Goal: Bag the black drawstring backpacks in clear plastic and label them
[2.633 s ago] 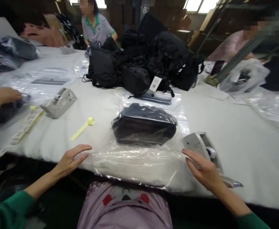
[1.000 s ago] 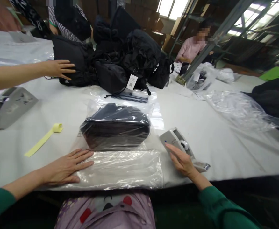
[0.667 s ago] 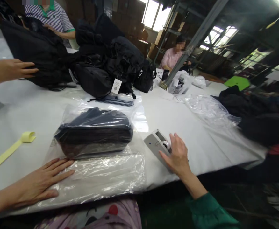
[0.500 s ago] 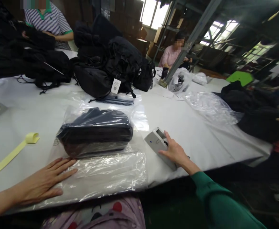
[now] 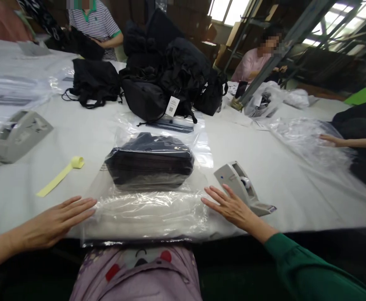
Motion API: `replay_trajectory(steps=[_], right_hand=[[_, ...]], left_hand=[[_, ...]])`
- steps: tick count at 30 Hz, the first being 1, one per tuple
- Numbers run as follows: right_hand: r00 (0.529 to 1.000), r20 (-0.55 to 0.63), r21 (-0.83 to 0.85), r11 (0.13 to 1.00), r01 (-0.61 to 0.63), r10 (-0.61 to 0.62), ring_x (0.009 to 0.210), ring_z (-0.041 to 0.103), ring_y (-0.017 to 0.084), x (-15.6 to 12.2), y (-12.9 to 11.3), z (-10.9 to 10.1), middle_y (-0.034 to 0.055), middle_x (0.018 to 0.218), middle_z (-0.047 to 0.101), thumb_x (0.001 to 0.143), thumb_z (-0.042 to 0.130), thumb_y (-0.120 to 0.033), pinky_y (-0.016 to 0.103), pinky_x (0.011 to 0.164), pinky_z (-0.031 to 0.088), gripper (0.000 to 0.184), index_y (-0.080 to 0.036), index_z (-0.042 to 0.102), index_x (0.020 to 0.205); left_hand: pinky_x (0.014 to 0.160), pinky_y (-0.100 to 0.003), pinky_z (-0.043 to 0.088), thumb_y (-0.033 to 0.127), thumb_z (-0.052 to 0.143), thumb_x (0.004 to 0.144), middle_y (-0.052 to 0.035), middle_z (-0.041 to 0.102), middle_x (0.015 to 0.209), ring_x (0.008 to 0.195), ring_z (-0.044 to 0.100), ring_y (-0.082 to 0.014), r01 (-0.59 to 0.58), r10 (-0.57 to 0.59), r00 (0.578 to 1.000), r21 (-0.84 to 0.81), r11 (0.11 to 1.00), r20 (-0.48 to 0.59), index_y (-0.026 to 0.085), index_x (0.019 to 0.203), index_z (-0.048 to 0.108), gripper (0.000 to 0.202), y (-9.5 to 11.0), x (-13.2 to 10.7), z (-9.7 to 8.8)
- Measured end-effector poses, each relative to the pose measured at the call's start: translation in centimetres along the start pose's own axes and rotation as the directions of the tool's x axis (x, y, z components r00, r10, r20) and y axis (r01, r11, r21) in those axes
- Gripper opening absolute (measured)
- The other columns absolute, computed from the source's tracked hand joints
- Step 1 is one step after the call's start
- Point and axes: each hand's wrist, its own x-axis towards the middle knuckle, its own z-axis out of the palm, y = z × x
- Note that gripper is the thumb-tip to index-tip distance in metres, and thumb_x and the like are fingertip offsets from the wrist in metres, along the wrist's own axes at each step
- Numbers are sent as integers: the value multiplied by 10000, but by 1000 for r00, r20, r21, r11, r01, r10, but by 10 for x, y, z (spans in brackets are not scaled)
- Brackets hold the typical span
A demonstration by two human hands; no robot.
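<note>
In front of me on the white table lies a black bag [image 5: 151, 165] inside a clear plastic bag [image 5: 148, 215], whose loose end reaches the near table edge. My left hand [image 5: 56, 219] is open and flat at the left side of the plastic, fingers pointing toward it. On the other side my right hand [image 5: 230, 209] is open too, its fingers spread near the plastic's right edge. Just beyond the right hand stands a grey tape dispenser [image 5: 233, 177] with a roll in it. Neither hand holds anything.
Black bags [image 5: 176, 71] with a white tag [image 5: 172, 106] are heaped behind. A second tape dispenser [image 5: 20, 136] and a curled yellow strip [image 5: 59, 177] lie left. Crumpled clear plastic [image 5: 308, 140] lies right, under a co-worker's hand [image 5: 331, 140]. Other people work across the table.
My right hand has let go of the tape dispenser and moved to the plastic's right edge. The view has swung left, showing the second dispenser more fully. A co-worker's hand now reaches over the crumpled plastic.
</note>
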Motion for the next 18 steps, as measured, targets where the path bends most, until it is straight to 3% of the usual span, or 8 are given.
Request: replay_trajectory(steps=[4, 10, 12, 13, 14, 15, 17, 18], right_hand=[[991, 32, 145, 982, 123, -129, 1379, 414, 209, 16, -1, 12, -19, 1506, 432, 900, 397, 33, 514, 1183, 271, 719, -397, 347, 1474], [925, 104, 372, 877, 304, -365, 1317, 497, 202, 37, -4, 7, 46, 1431, 533, 967, 435, -90, 464, 1168, 327, 520, -292, 436, 1446], [976, 28, 468, 865, 179, -217, 1187, 613, 213, 38, -8, 16, 71, 1287, 653, 973, 434, -147, 440, 1096, 435, 404, -247, 562, 1343], [999, -27, 527, 848, 52, -44, 1087, 670, 216, 39, -10, 23, 79, 1182, 708, 975, 430, -180, 420, 1024, 504, 357, -229, 611, 1279], [984, -71, 598, 797, -89, 163, 978, 709, 217, 41, -12, 29, 80, 1063, 745, 978, 425, -216, 399, 935, 560, 324, -212, 641, 1220], [929, -92, 672, 711, -207, 358, 872, 727, 215, 44, -13, 34, 75, 947, 760, 984, 421, -257, 378, 842, 594, 303, -199, 654, 1169], [809, -65, 794, 521, -314, 585, 723, 720, 204, 51, -15, 41, 48, 780, 743, 992, 423, -339, 350, 725, 603, 298, -188, 648, 1116], [784, -45, 826, 464, -319, 619, 696, 713, 202, 55, -15, 42, 37, 744, 733, 988, 442, -377, 346, 709, 598, 305, -187, 639, 1121]], left_hand=[[1207, -403, 237, 92, 414, 893, 8, 403, 1526, 1385, 423, -216, -80, 72, 986, 49, 996, 151, 376, 1508, 285, 690, -11, 0, 0], [1207, -410, 249, 165, 452, 964, 9, 540, 1432, 1351, 471, -195, -128, 183, 961, -256, 958, 206, 412, 1381, 503, 487, -10, 38, 3], [1164, -406, 341, 264, 478, 969, -39, 646, 1310, 1249, 575, -221, -52, 109, 985, -376, 925, 133, 334, 1282, 619, 350, -6, 47, 8], [1103, -388, 425, 317, 469, 974, -57, 703, 1203, 1154, 639, -231, 55, -30, 997, -435, 899, 65, 283, 1196, 675, 305, -2, 52, 10], [1014, -365, 504, 361, 444, 983, -67, 742, 1085, 1047, 685, -234, 188, -222, 975, -506, 842, -8, 237, 1094, 712, 316, 2, 57, 13], [914, -342, 559, 395, 413, 991, -69, 757, 973, 943, 710, -231, 309, -429, 900, -590, 746, -71, 201, 987, 724, 367, 6, 63, 15], [777, -330, 590, 451, 385, 992, -66, 744, 822, 796, 715, -222, 402, -720, 684, -761, 508, -120, 166, 843, 689, 442, 15, 76, 18], [755, -341, 590, 472, 397, 986, -65, 736, 787, 761, 712, -220, 374, -784, 610, -829, 416, -118, 159, 831, 668, 442, 19, 82, 18]])
